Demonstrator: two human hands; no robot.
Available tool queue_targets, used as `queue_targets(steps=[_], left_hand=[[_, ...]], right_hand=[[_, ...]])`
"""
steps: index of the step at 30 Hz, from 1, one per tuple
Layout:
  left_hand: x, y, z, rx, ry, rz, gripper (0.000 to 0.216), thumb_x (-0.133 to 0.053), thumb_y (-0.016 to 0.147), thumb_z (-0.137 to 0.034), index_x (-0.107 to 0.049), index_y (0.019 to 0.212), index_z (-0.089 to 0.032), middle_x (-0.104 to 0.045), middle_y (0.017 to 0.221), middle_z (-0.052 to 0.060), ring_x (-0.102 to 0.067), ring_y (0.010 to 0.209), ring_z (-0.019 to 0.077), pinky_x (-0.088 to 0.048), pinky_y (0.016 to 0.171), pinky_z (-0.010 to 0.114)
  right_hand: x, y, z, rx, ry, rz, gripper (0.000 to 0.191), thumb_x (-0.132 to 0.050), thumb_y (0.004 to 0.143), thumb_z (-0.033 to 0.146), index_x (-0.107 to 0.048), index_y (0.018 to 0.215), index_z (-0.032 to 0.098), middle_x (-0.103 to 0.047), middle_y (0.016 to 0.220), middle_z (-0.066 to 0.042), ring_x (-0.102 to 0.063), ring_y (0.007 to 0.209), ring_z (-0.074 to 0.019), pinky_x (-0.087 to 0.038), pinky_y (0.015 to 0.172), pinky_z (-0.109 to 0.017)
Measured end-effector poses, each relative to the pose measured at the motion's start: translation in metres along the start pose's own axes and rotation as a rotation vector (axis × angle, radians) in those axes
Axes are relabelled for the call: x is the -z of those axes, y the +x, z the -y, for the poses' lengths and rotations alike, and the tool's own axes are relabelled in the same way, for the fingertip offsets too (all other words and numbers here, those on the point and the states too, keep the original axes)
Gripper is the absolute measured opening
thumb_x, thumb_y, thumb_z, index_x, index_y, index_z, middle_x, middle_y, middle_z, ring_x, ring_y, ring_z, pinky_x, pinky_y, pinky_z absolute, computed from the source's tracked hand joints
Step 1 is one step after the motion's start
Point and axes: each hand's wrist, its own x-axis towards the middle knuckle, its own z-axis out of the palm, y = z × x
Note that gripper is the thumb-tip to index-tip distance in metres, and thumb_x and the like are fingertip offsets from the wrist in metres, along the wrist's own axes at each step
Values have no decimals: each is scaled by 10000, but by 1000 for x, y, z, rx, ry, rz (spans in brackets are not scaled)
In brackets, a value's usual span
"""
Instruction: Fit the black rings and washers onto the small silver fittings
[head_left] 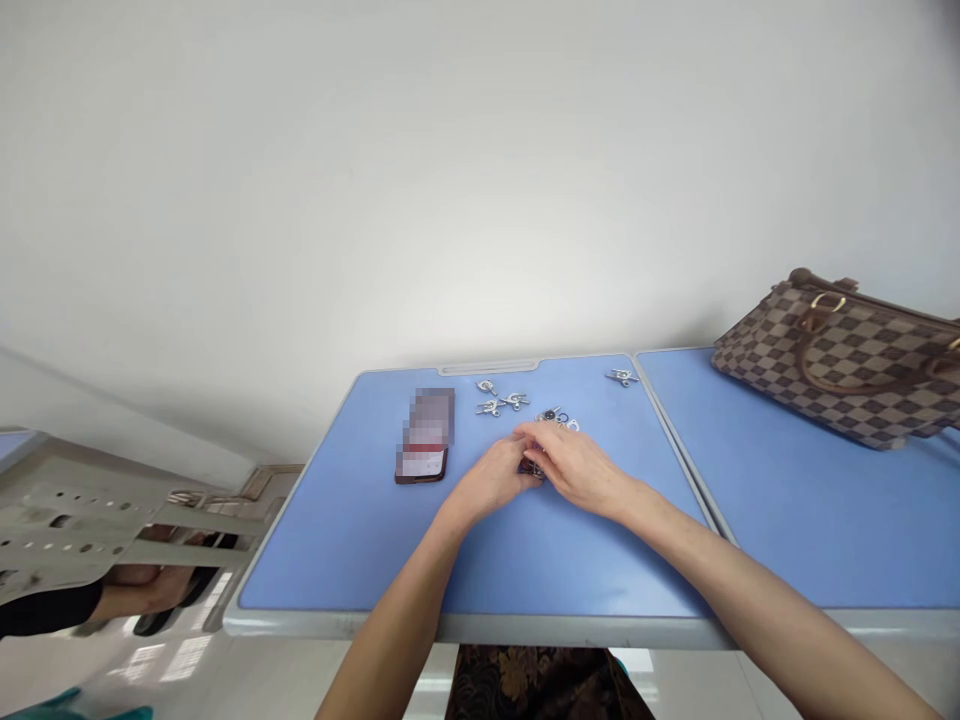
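Observation:
My left hand (493, 480) and my right hand (576, 465) meet over the middle of the blue table, fingers bent and closed together. Between the fingertips shows a small metal piece (534, 469), mostly hidden, so its exact kind cannot be made out. Just beyond my right hand lies a little heap of metal and dark rings and fittings (559, 417). Several silver fittings with prongs lie farther back: one (486, 387) at the rear, one (490, 408) in front of it, and another (515, 401) beside them. A similar silver fitting (622, 377) sits apart at the back right.
A phone (424, 464), partly pixelated, lies left of my hands on the blue table (322, 540). On the adjoining table at right stands a checkered brown handbag (847, 350). A white wall (480, 200) rises behind. At left are a bench (67, 520) and part of a person's leg (142, 592).

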Motion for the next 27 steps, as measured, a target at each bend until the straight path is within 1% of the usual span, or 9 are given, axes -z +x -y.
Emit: queue_targets(steps=[3,5,9,11,14,16,19,21,27], left_hand=[[0,0,0,0,17,-2,146,-562,739,-111,-571,875,-164,-635,949,38,-587,844,190,-472,765,307],[0,0,0,-7,23,-12,148,-563,738,-110,-570,876,-162,-628,963,43,-585,855,192,-472,766,307],[2,-1,-2,-24,18,-13,152,-549,758,-116,-574,898,-170,-614,1030,47,-581,926,199,-468,817,319],[2,-1,-2,-13,25,1,148,-559,753,-123,-576,892,-172,-612,1039,46,-576,950,209,-469,828,325],[2,-1,-2,-2,33,3,162,-575,743,-126,-576,899,-171,-615,1029,49,-570,963,220,-472,829,326],[2,-1,-3,-2,30,-5,157,-576,749,-130,-575,901,-169,-617,1021,50,-573,948,216,-473,824,323],[1,-1,-3,-9,12,-9,139,-557,768,-130,-575,899,-172,-614,1024,46,-584,899,197,-472,804,314],[1,-1,-2,-19,14,-10,128,-549,767,-115,-573,880,-172,-617,1007,40,-586,881,190,-466,797,310],[-1,1,4,15,31,11,145,-572,725,-101,-555,856,-162,-622,916,34,-573,815,186,-460,735,299]], right_hand=[[1,0,2,-35,26,35,339,-331,924,108,-414,1244,182,-625,1043,-103,-595,947,-206,-501,808,-387],[1,0,3,-40,9,39,339,-360,914,117,-403,1245,177,-629,1000,-95,-599,904,-205,-501,782,-379],[-1,1,1,-25,-98,6,280,-412,919,165,-431,1197,180,-619,1080,-121,-590,947,-233,-485,780,-393],[0,1,0,-41,-75,27,269,-390,923,146,-426,1186,188,-626,1048,-109,-595,919,-221,-485,758,-373],[3,0,1,-61,10,71,301,-363,917,112,-394,1207,186,-628,969,-84,-598,866,-196,-489,727,-338],[4,0,1,-57,22,74,308,-376,919,123,-392,1220,188,-628,977,-84,-600,876,-195,-491,737,-338],[1,1,-1,-39,-35,42,300,-432,920,170,-423,1219,200,-631,1027,-97,-602,921,-213,-487,780,-372],[-1,1,-2,-40,-59,26,314,-437,920,174,-423,1233,202,-631,1044,-103,-601,936,-221,-483,795,-390],[3,1,0,-81,84,101,410,-358,913,107,-321,1312,194,-608,949,-75,-588,856,-197,-492,750,-356]])
